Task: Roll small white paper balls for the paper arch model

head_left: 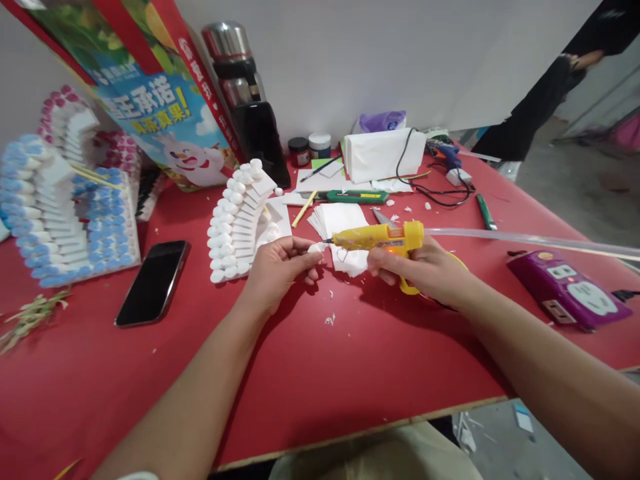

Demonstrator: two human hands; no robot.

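Red worktop against a white wall, strewn with small white scraps. Near its middle, just above the surface, a small white piece, pinched between thumb and fingertips of the left hand, which is closed on it. Just left of that hand, a white stepped model; behind, a stack of white squares.

Opposite, the right hand clamped round the handle of a yellow glue gun, nozzle pointing left at the white piece; touching or just short of it, cannot tell. Out of the gun's back, a clear glue stick running off to the right.

Looks very light and soft, that white piece: likely crushes or tears under a hard pinch. Best held gently by the edge away from the nozzle. Gun judged rigid, light and probably hot at the tip; best gripped by the handle only.

Further off: a dark phone to the left, a purple power strip to the right.
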